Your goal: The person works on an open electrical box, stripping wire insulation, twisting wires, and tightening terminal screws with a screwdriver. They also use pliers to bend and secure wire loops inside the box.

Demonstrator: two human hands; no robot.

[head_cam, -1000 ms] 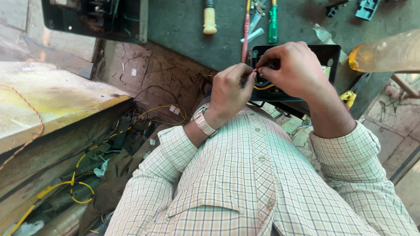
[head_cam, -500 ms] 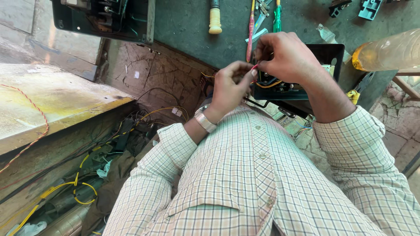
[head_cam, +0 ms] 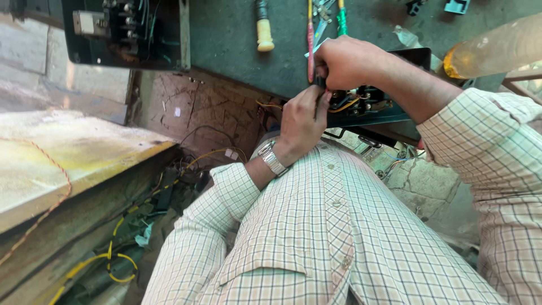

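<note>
While both wrists bend inward at the green workbench's (head_cam: 237,51) near edge, the left hand (head_cam: 302,121) and right hand (head_cam: 344,59) pinch wires on an open black electrical box (head_cam: 367,104).

daylight, bright | glare on left slab (head_cam: 68,152) | edges stretched | sharp centre

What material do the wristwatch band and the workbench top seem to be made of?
The wristwatch band on the left hand looks like metal: silvery, shiny, made of links. The workbench top seems to be painted metal or board, dark green, matt and scuffed; the look leaves it open.
</note>
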